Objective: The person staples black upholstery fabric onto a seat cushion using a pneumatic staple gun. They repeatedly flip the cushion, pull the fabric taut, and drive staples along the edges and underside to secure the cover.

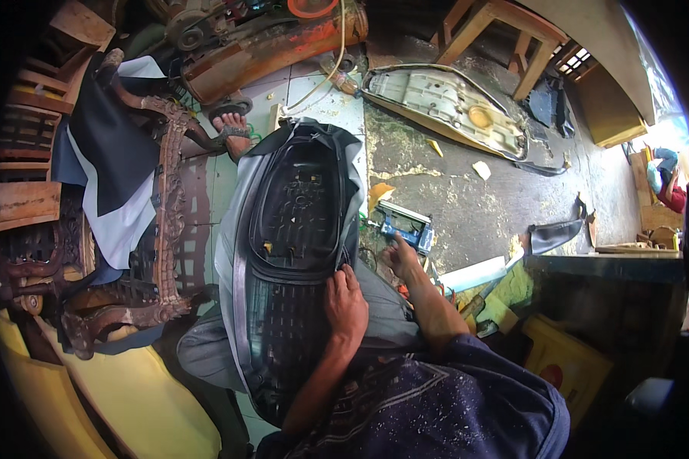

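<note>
An upturned black seat base (295, 329), with dark and grey cover material (233, 229) round it, lies lengthways over my grey-trousered legs. My left hand (346, 306) is at the right edge of its raised ring, fingers closed on the cover's edge. To the right, my right hand (406, 260) has its fingers curled at the handle of a blue and silver staple gun (417, 233), partly hiding it.
Carved wooden frames (168, 229) with draped fabric stand left, yellow foam (107, 390) below them. A rusty cylinder (275, 53) is at top; another seat base (444, 103) lies upper right, near a wooden stool (490, 30). A person in red (670, 191) is far right.
</note>
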`<state>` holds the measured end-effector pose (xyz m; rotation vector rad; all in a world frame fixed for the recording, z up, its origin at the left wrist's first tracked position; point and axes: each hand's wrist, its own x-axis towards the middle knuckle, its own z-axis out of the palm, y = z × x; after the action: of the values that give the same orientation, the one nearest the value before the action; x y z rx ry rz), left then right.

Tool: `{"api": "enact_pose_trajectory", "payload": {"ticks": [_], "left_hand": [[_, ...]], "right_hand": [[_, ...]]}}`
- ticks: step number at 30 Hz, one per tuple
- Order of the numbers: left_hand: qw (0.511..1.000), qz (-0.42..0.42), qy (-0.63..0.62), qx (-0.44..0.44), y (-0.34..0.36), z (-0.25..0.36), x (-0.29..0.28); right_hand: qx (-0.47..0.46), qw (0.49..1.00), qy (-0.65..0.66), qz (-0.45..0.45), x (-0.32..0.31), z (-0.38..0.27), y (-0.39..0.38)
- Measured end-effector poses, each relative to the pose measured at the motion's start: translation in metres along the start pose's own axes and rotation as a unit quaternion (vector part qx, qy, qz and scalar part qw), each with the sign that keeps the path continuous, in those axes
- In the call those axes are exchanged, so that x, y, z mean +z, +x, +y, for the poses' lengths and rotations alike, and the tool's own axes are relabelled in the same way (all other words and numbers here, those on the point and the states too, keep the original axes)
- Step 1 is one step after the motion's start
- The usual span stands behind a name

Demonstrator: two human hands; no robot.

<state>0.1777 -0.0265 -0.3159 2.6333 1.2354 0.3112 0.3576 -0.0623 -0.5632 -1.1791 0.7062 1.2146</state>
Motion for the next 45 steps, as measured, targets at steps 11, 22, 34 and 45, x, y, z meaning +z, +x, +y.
{"api": "enact_pose_trajectory", "payload": {"ticks": [11, 22, 34, 45], "left_hand": [[0.995, -0.038, 0.075, -0.060, -0.004, -0.009, 0.010], [0.995, -0.046, 0.077, -0.052, 0.002, -0.012, 0.010], [0.996, -0.014, 0.038, -0.076, -0.006, -0.019, 0.008], [0.996, -0.034, 0.005, -0.082, -0.009, -0.024, 0.009]], "right_hand": [[-0.173, 0.926, 0.322, 0.097, 0.007, -0.058, 0.089], [-0.295, 0.729, -0.610, -0.092, 0.118, -0.201, -0.247], [-0.278, 0.367, -0.883, -0.088, 0.189, -0.096, -0.298], [-0.329, 0.326, -0.885, -0.038, 0.188, -0.073, -0.299]]}}
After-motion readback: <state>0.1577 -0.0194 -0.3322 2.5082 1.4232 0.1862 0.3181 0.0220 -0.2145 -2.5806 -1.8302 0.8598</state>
